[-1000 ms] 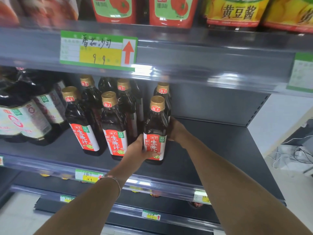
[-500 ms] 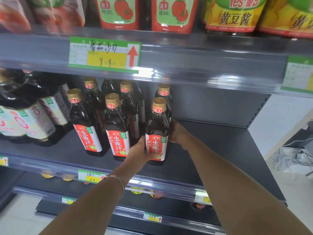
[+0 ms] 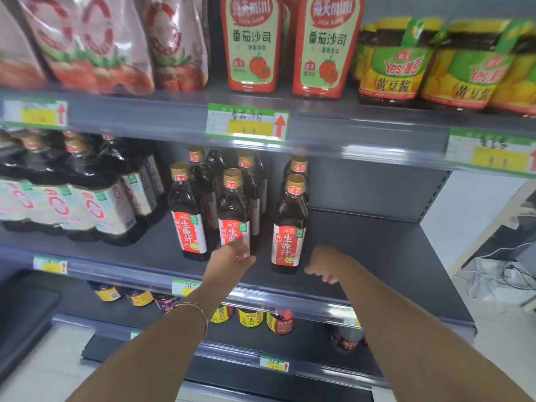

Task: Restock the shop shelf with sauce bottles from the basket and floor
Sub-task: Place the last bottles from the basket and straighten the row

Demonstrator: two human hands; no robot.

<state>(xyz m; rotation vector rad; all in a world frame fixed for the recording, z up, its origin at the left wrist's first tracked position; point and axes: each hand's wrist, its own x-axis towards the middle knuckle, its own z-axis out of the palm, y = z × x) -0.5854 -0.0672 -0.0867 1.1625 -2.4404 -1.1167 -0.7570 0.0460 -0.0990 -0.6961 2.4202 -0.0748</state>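
- Head view: a dark sauce bottle with a gold cap and red label stands upright near the front edge of the middle shelf, set a little apart from the others.
- The left hand hangs in front of a second bottle, loosely curled and holding nothing; it covers the foot of that label.
- The right hand is just right of the front bottle, fingers curled downward, empty, not touching it.
- A bracelet circles the left wrist.
- More of the same bottles stand in rows to the left and behind.
- Big jugs fill the shelf's left end; the right end is bare.
- Above sit ketchup pouches and bean paste jars, with a price tag on the rail.
- Small jars line the shelf below.
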